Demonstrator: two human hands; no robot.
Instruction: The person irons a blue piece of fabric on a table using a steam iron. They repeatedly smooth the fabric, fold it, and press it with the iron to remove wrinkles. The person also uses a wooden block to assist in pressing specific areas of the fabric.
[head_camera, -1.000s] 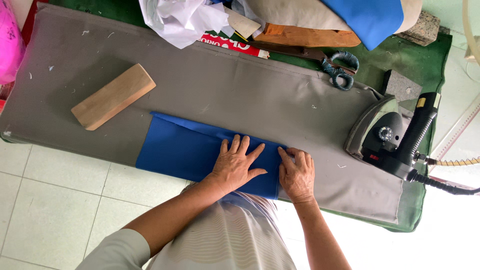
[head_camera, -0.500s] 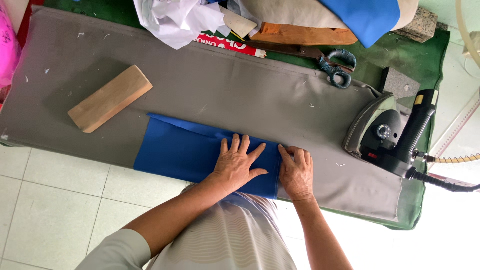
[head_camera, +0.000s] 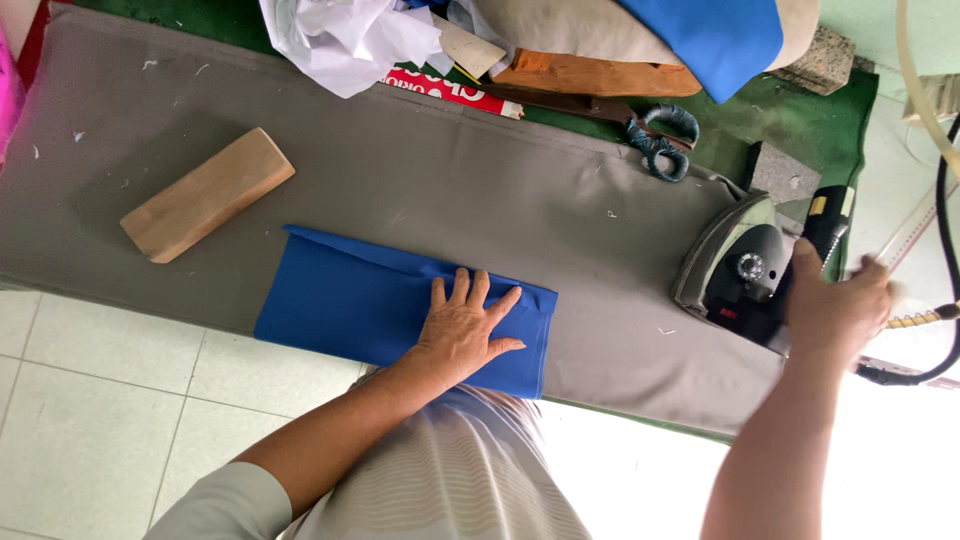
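Note:
A folded blue cloth (head_camera: 350, 300) lies on the grey padded ironing board (head_camera: 450, 190), at its near edge. My left hand (head_camera: 462, 332) rests flat on the cloth's right end with fingers spread, holding nothing. At the board's right end a steam iron (head_camera: 735, 270) stands with a black handle. My right hand (head_camera: 835, 305), slightly blurred, has its fingers curled around that handle.
A wooden block (head_camera: 205, 195) lies on the board's left part. Along the far edge lie scissors with wrapped handles (head_camera: 655, 140), crumpled white paper (head_camera: 340, 40), a wooden tool (head_camera: 590, 75) and more blue fabric (head_camera: 725, 35). A hose and cord (head_camera: 925, 90) run at the right. Tiled floor (head_camera: 90, 400) shows below.
My right hand left the cloth's right edge and moved right to the iron's handle. My left hand stays flat on the cloth.

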